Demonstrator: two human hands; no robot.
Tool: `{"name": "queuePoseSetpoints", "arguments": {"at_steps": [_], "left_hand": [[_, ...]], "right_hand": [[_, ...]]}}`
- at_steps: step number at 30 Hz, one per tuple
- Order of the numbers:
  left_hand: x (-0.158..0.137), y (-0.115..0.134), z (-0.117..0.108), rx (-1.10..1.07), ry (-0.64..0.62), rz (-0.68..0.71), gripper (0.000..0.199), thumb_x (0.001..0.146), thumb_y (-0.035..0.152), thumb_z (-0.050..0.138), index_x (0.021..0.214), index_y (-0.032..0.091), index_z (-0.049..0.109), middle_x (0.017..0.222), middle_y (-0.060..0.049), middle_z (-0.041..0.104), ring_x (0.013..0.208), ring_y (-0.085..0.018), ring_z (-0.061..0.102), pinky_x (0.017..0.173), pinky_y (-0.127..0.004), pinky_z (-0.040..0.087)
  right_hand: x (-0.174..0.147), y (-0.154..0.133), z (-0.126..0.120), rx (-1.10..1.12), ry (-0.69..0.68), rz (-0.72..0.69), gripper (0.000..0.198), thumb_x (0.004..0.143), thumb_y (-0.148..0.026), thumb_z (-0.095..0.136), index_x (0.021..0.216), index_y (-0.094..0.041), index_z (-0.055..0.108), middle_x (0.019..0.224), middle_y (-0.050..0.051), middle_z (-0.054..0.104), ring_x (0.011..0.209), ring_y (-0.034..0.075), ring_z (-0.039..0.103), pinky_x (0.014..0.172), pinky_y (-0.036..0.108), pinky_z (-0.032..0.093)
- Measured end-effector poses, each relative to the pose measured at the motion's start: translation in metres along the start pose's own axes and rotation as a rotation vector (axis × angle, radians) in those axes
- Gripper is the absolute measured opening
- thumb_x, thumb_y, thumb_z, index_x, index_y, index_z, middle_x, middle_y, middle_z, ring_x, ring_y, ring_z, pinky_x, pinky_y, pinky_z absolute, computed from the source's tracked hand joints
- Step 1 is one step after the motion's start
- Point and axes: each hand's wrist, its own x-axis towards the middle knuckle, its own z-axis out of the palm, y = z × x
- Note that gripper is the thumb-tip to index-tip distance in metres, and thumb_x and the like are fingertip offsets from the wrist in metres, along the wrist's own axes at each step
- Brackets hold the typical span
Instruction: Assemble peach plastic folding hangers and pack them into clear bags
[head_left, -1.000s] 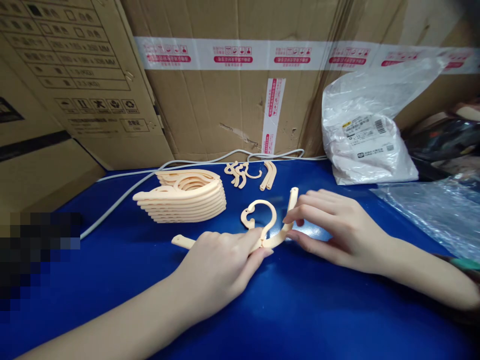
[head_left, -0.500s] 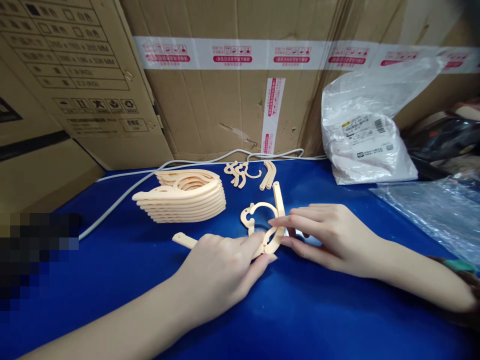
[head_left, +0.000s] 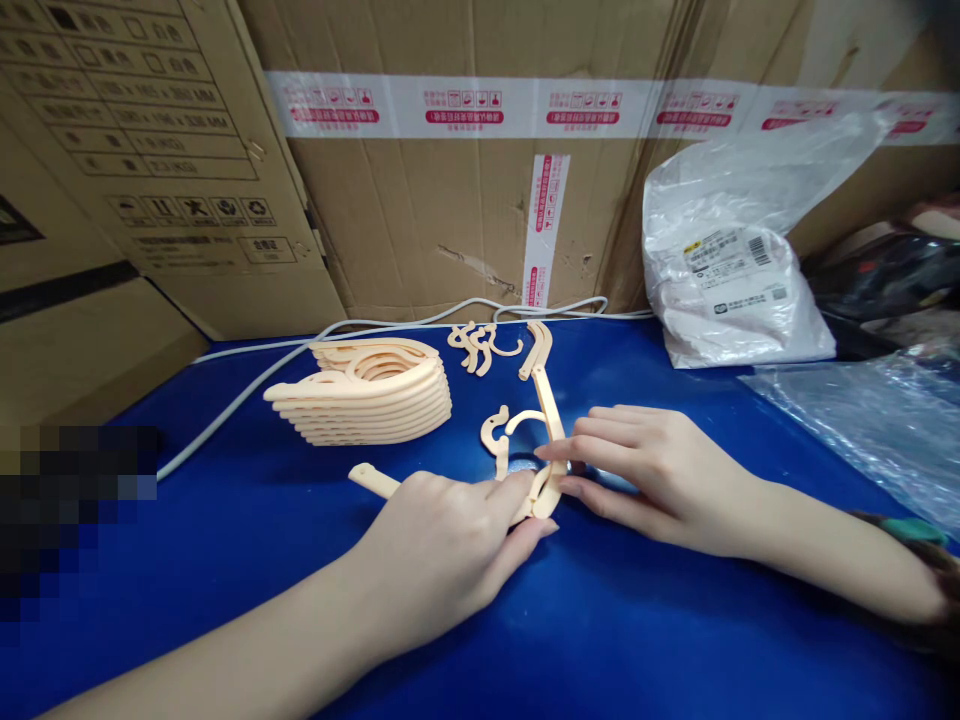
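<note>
A cream plastic folding clothes hanger (head_left: 551, 410) lies between my hands, its one arm pointing away from me and its other arm sticking out left of my left hand (head_left: 450, 535). That hand is closed round the joint, thumb and forefinger pinching near the pivot. On the upright arm, my right hand (head_left: 637, 470) grips with its thumb and fingertips. The hanger's curved hook (head_left: 525, 418) shows above the joint. Close behind my left hand lies a loose hooked piece (head_left: 493, 435). Part of the joint is hidden by my left fingers.
A stack of folded cream hangers (head_left: 375, 410) stands at left on the blue table (head_left: 600, 640). Loose hooks (head_left: 480, 348) and curved arms (head_left: 534, 350) lie behind. A white cable (head_left: 247, 385), cardboard boxes (head_left: 420, 220), a white plastic bag (head_left: 727, 270) and clear film (head_left: 877, 430) surround them.
The hanger's upright arm has swung slightly left at its far end, and its joint has shifted a little towards me. Both hands keep their grip nearly in place.
</note>
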Motion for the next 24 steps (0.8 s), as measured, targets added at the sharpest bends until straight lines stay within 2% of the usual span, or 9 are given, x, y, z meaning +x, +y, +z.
{"name": "queuePoseSetpoints", "arguments": {"at_steps": [6,14,19,24], "left_hand": [[0.001,0.001,0.001,0.12,0.075,0.095,0.033,0.102,0.032,0.035,0.099,0.013,0.063,0.067,0.0,0.07,0.051,-0.017,0.067,0.043,-0.028,0.043],[0.001,0.001,0.001,0.202,0.171,0.189,0.023,0.098,0.026,0.044,0.1,0.014,0.063,0.068,0.001,0.064,0.054,-0.016,0.061,0.044,-0.03,0.041],[0.004,0.002,0.0,0.223,0.179,0.201,0.023,0.097,0.021,0.045,0.09,0.015,0.066,0.067,0.0,0.064,0.061,-0.016,0.06,0.05,-0.028,0.044],[0.005,0.001,-0.001,0.161,0.141,0.183,0.021,0.095,0.022,0.048,0.088,0.015,0.067,0.072,-0.002,0.065,0.07,-0.02,0.059,0.057,-0.03,0.049]], "right_hand": [[0.0,-0.001,-0.001,-0.006,0.014,0.041,0.023,0.098,-0.029,0.045,0.096,-0.015,0.064,0.08,0.004,0.064,0.071,0.016,0.055,0.067,0.029,0.04],[0.0,0.008,0.0,-0.02,0.046,0.276,0.026,0.097,-0.036,0.045,0.084,-0.02,0.06,0.08,0.003,0.059,0.075,0.017,0.052,0.067,0.029,0.039],[0.0,0.011,-0.002,0.014,0.013,0.347,0.013,0.092,-0.023,0.049,0.082,-0.021,0.057,0.081,0.002,0.058,0.076,0.017,0.053,0.067,0.028,0.04],[-0.002,0.019,-0.002,-0.028,-0.008,0.346,0.007,0.085,-0.015,0.051,0.084,-0.02,0.056,0.084,0.003,0.058,0.078,0.017,0.054,0.069,0.029,0.043]]}}
